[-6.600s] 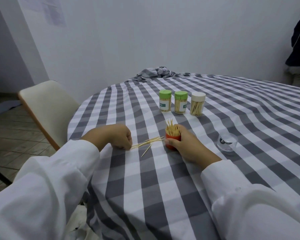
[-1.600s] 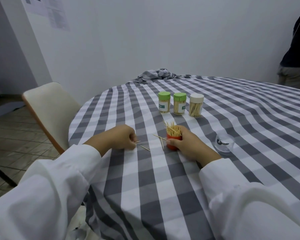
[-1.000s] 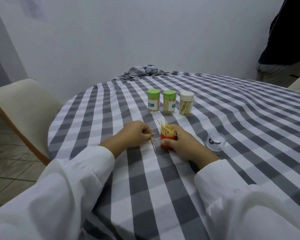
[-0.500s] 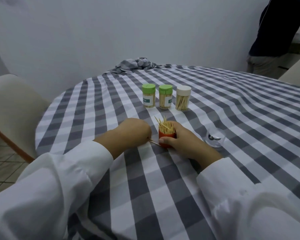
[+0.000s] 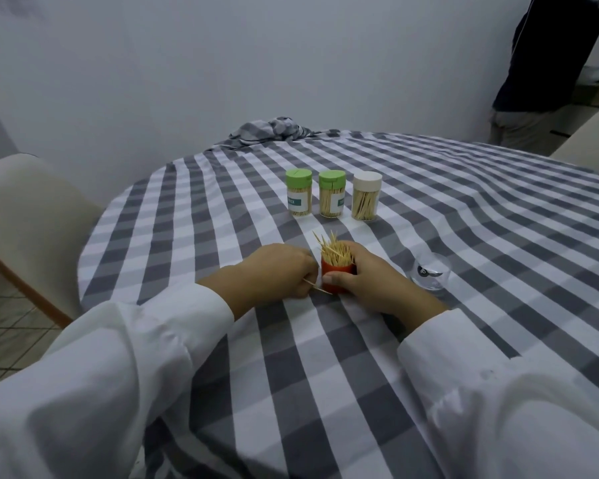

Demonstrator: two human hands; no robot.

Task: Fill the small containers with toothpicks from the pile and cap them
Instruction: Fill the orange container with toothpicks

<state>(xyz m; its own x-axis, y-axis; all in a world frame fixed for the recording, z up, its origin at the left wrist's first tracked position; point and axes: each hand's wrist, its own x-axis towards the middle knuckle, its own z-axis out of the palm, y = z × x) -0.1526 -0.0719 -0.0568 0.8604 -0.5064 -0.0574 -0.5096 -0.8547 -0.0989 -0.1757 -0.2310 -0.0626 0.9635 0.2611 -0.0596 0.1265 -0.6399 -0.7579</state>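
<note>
**Round tabletop, checked cloth, one pot in hand**

Round tabletop (image 5: pixel 464 209) under a grey-and-white checked cloth (image 5: pixel 291 392), bunched into a crumpled heap (image 5: pixel 270 127) at the far edge against a plain pale wall (image 5: pixel 222 63). Tiled floor (image 5: pixel 4 326) down at the left. Cream chair (image 5: pixel 25 216) drawn up at the left rim; edge of a second pale chair (image 5: pixel 595 140) at the far right. Beyond that edge, a standing person in a dark top (image 5: pixel 550 46), seen only in part.

On the cloth, a row of three capped containers filled with toothpicks — two with green caps (image 5: pixel 298 197) (image 5: pixel 332 198), one with a white cap (image 5: pixel 366 196) — upright, close side by side, well behind the hands. To the right, a clear lid (image 5: pixel 429 271) lying near the right wrist, apart from it.

In front, an open orange container (image 5: pixel 338 271) standing upright, packed with toothpicks (image 5: pixel 334 248) that bristle above its rim, a few splayed to the left. Right hand (image 5: pixel 370 278) wrapped round it from the right, thumb curled across the near side — grip closed on the pot. Left hand (image 5: pixel 277 271) just beside it on the left, knuckles up, fingers (image 5: pixel 305 271) curled in and pinching a loose toothpick (image 5: pixel 317 288) that lies low over the cloth, its tip reaching the foot of the pot. Both arms in white sleeves (image 5: pixel 118 375), filling the near corners and hiding the near tabletop edge.
</note>
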